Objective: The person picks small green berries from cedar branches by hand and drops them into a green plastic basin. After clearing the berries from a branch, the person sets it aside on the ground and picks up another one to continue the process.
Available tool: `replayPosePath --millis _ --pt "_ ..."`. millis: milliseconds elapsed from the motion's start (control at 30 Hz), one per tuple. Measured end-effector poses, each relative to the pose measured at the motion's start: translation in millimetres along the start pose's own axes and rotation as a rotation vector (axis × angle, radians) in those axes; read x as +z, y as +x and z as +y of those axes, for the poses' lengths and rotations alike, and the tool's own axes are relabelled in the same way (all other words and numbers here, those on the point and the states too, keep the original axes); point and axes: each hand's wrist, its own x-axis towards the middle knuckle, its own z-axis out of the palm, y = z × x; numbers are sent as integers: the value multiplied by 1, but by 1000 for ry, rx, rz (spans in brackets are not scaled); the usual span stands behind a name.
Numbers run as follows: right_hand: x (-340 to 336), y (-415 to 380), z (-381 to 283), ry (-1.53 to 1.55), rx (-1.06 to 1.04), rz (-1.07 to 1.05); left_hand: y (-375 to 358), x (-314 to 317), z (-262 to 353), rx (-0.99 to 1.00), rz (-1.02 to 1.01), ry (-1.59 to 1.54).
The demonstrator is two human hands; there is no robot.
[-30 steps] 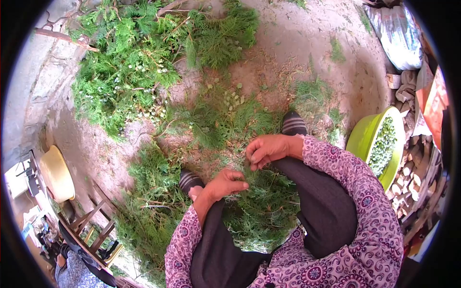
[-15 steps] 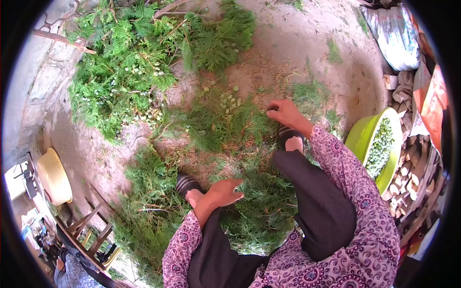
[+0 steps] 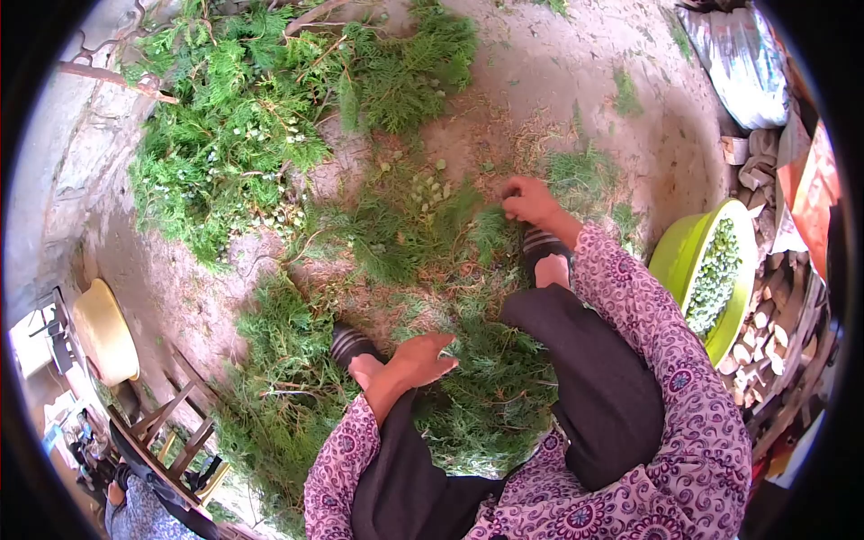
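Note:
I sit over a heap of cut green conifer sprigs (image 3: 486, 396) that lie across my lap and feet. My right hand (image 3: 531, 202) reaches forward to the ground and is closed on a green sprig (image 3: 490, 232) lifted a little off the dirt. My left hand (image 3: 423, 356) rests on the sprigs by my left knee, fingers loosely curled, holding nothing that I can see. Small pale green cones (image 3: 430, 189) lie on the dirt just left of my right hand.
A lime green basin (image 3: 679, 256) holding green cones stands at my right, beside stacked firewood (image 3: 765, 324). A big pile of branches (image 3: 234, 117) fills the upper left. A yellow tub (image 3: 103, 328) and a wooden frame (image 3: 175, 409) are at left. A white sack (image 3: 742, 58) lies upper right.
My right hand left my lap, reached forward to the ground and closed on a sprig, now drawn slightly back. My left hand loosened and stayed by my knee.

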Motion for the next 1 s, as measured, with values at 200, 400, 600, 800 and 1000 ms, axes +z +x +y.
replayPosePath --millis 200,400,600,800,1000 --pt "-24 -3 -1 359 217 29 2 10 -12 55 164 -6" --pt "-18 25 -16 76 60 43 4 11 -11 46 255 -89" --pt "8 60 -10 -633 -346 312 4 13 -15 83 296 -76" --pt "-4 59 4 -442 -325 359 3 10 -12 60 285 -110" --pt "-17 33 -13 890 173 -98 3 11 -14 61 295 -130"
